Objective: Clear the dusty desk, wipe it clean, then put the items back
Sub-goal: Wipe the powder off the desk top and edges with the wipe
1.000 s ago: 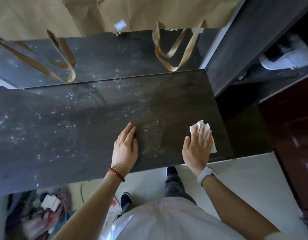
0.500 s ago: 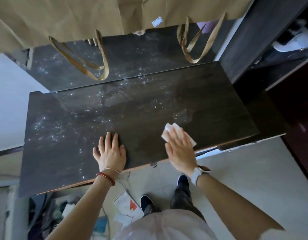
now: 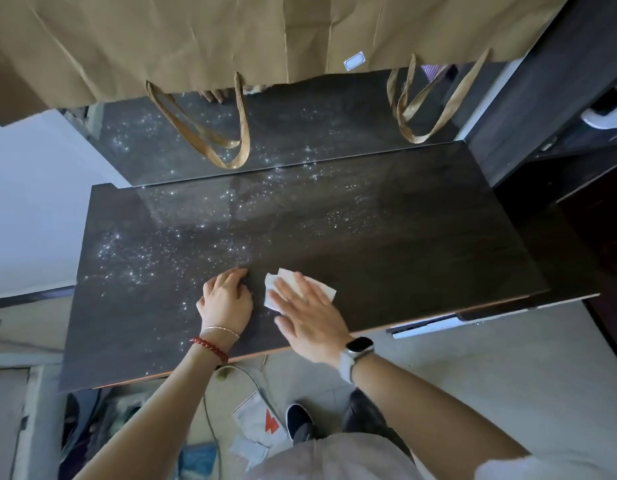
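The dark wooden desk (image 3: 404, 244) fills the middle of the view, speckled with pale dust on its left and middle. My right hand (image 3: 308, 315) lies flat on a white tissue (image 3: 275, 280), pressing it onto the desk near the front edge. My left hand (image 3: 227, 299) rests on the desk just left of the tissue, fingers curled, holding nothing. The desk's right part looks darker and less dusty.
Brown paper bags (image 3: 230, 39) hang over the dusty mirror (image 3: 300, 133) behind the desk, their handles (image 3: 210, 133) dangling down. A dark cabinet (image 3: 549, 81) stands at the right. Papers (image 3: 262, 420) and cables lie on the floor under the front edge.
My right hand has slid the tissue leftward along the front of the desk, close to my left hand. My left hand's fingers have curled in. The view has shifted.
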### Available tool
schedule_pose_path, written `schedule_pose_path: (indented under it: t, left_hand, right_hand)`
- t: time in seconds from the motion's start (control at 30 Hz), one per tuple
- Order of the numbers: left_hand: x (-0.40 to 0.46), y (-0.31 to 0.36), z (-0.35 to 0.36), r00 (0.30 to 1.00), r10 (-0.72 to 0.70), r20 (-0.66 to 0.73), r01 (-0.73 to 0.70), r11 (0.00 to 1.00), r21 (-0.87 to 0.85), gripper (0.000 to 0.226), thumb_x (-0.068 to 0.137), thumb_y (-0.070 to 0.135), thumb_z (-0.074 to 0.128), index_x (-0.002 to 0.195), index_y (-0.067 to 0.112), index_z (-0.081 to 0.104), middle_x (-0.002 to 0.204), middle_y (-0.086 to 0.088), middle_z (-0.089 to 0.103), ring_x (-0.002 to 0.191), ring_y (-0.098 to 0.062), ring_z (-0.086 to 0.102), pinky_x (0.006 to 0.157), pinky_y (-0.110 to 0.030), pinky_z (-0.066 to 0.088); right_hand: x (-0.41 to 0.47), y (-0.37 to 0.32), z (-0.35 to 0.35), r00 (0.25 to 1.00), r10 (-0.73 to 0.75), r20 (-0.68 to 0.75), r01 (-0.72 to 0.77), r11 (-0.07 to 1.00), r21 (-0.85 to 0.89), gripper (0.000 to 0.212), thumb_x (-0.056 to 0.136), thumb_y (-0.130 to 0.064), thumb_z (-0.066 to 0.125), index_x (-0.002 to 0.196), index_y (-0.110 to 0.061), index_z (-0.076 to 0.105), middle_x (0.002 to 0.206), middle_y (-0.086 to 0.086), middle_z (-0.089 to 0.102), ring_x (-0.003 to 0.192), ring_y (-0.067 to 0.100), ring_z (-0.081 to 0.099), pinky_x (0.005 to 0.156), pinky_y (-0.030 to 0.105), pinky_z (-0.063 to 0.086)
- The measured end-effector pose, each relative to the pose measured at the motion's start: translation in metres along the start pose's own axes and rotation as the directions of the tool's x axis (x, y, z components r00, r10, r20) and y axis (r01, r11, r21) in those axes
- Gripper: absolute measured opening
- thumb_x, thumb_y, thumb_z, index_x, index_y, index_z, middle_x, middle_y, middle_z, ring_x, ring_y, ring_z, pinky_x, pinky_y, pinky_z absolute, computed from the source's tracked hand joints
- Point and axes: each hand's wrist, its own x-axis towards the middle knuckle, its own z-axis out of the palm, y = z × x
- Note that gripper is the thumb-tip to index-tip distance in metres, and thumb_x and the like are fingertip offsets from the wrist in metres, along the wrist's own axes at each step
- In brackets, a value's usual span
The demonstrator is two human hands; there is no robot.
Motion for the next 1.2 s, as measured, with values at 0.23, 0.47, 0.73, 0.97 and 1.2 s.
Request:
schedule_pose_path:
  t: [0.23, 0.47, 0.73, 0.97, 1.2]
  left_hand:
    - [0.004, 0.010, 0.015, 0.999, 0.038, -0.002, -0.037, 0.987, 0.158, 0.048, 0.089, 0.030, 0.038, 0.136, 0.019, 0.036, 0.150, -0.004, 0.025, 0.139, -0.028, 0.014, 0.112, -0.048, 0.011]
    - [0.038, 0.001, 0.003, 0.983, -0.073, -0.168, 0.079, 0.996, 0.029, 0.046, 0.088, 0.012, 0.048, 0.134, 0.016, 0.041, 0.150, -0.007, 0.029, 0.140, -0.028, 0.016, 0.113, -0.052, 0.011]
    - [0.069, 0.017, 0.005, 0.988, -0.119, -0.094, 0.130, 0.984, 0.119, 0.050, 0.092, 0.028, 0.044, 0.140, 0.022, 0.030, 0.154, -0.002, 0.016, 0.142, -0.025, 0.004, 0.112, -0.057, 0.003]
    - [0.068, 0.023, 0.021, 0.993, -0.109, -0.049, 0.118, 0.963, 0.242, 0.055, 0.093, 0.040, 0.036, 0.143, 0.031, 0.017, 0.156, 0.002, 0.004, 0.143, -0.023, -0.006, 0.112, -0.055, -0.004]
    - [0.067, 0.022, 0.022, 0.991, -0.117, -0.064, 0.129, 0.960, 0.249, 0.053, 0.093, 0.040, 0.036, 0.142, 0.032, 0.017, 0.156, 0.003, 0.005, 0.143, -0.021, -0.006, 0.113, -0.053, -0.005]
  right_hand:
    - [-0.026, 0.175, -0.044, 0.668, 0.729, -0.146, -0.733, 0.679, 0.041, 0.065, 0.087, -0.036, 0.003, 0.133, -0.005, 0.036, 0.148, 0.020, 0.029, 0.135, 0.040, 0.024, 0.110, 0.051, 0.019]
    - [0.049, 0.044, -0.006, 0.983, 0.177, -0.046, -0.177, 0.984, -0.005, 0.062, 0.085, -0.049, 0.026, 0.135, -0.013, 0.039, 0.148, 0.008, 0.034, 0.136, 0.041, 0.023, 0.109, 0.056, 0.026]
    - [0.040, 0.158, -0.026, 0.975, 0.199, -0.101, -0.212, 0.966, -0.151, 0.051, 0.097, -0.036, 0.016, 0.133, -0.013, 0.044, 0.144, 0.009, 0.041, 0.136, 0.037, 0.027, 0.111, 0.045, 0.015]
    - [0.070, 0.150, -0.038, 0.862, 0.434, -0.261, -0.453, 0.891, -0.013, 0.046, 0.091, -0.033, 0.034, 0.127, -0.010, 0.050, 0.139, 0.015, 0.045, 0.130, 0.046, 0.033, 0.106, 0.055, 0.026]
    - [0.056, 0.140, -0.035, 0.996, 0.039, -0.084, -0.049, 0.991, -0.122, 0.046, 0.090, -0.031, 0.034, 0.130, -0.013, 0.046, 0.142, 0.007, 0.044, 0.136, 0.029, 0.032, 0.109, 0.044, 0.024]
